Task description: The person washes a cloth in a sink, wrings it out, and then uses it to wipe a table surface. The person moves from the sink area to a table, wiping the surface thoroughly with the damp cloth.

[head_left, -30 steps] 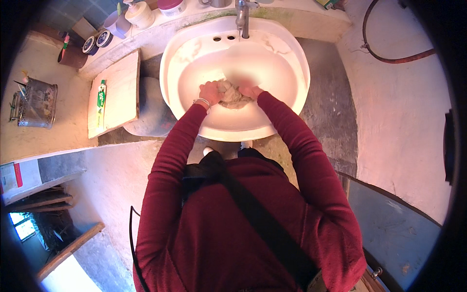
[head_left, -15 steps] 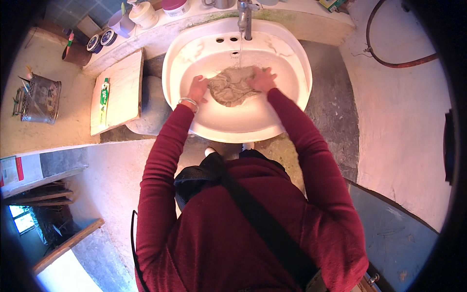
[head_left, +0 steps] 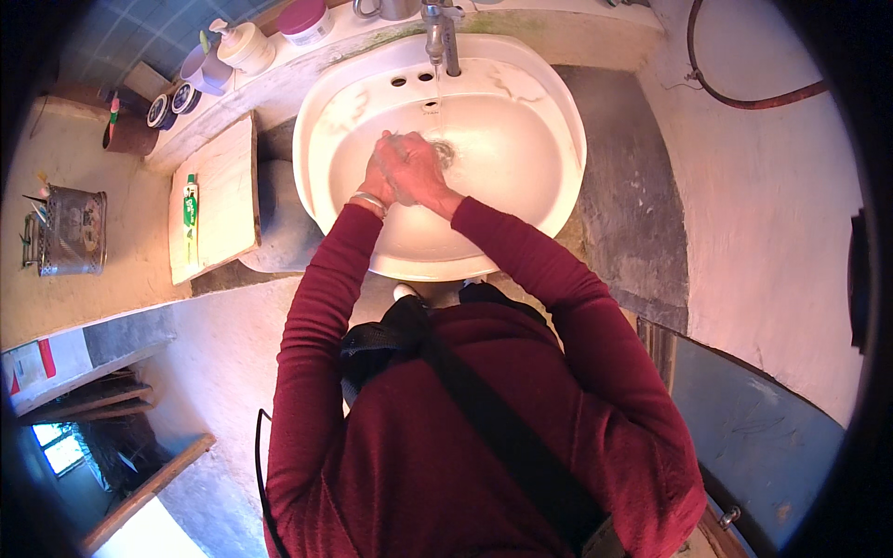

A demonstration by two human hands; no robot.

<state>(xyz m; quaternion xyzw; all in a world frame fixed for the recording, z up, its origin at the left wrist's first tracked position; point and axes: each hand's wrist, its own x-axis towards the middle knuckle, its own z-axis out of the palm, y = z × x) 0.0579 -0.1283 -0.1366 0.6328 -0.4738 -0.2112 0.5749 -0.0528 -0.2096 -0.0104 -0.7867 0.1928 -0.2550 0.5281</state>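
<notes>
My left hand [head_left: 373, 179] and my right hand [head_left: 423, 175] are pressed together over the left half of the white washbasin [head_left: 507, 186]. Both are closed around a wet grey-brown cloth [head_left: 405, 197], bunched up so that only small bits show between and below the fingers. A metal bracelet [head_left: 369, 200] circles my left wrist. From the metal tap [head_left: 434, 42] behind the basin a thin stream of water falls, landing near the drain [head_left: 445, 153], to the right of my hands.
A toothpaste tube [head_left: 191, 209] lies on a pale board [head_left: 219, 228] left of the basin. On the back ledge stand a pump bottle [head_left: 245, 46], a jar with a maroon lid [head_left: 305, 20] and a metal mug [head_left: 391, 7]. Further left is a metal basket [head_left: 73, 231].
The cloth lay spread in the basin under the tap with a hand at either side. Now it is gathered up, and my right hand has moved left to meet my left hand.
</notes>
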